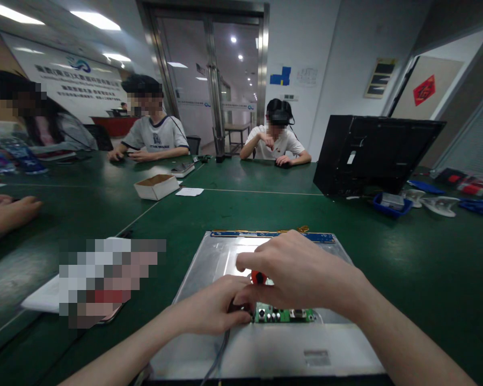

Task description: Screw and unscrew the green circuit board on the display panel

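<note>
A flat silver display panel lies on the green table in front of me, with a green circuit board on its metal back. My left hand is closed at the board's left end, its fingers on a dark cable that runs down over the panel's near edge. Above the board, my right hand curls around a red tool with a black centre, which looks like a screwdriver seen from its handle end. Its tip is hidden by my hands. A blue strip board runs along the panel's far edge.
A pixelated phone-like object lies left of the panel. Beyond stand a small white box and a large black monitor; near it is a blue tray. Several people sit around the table; another person's hand rests at far left.
</note>
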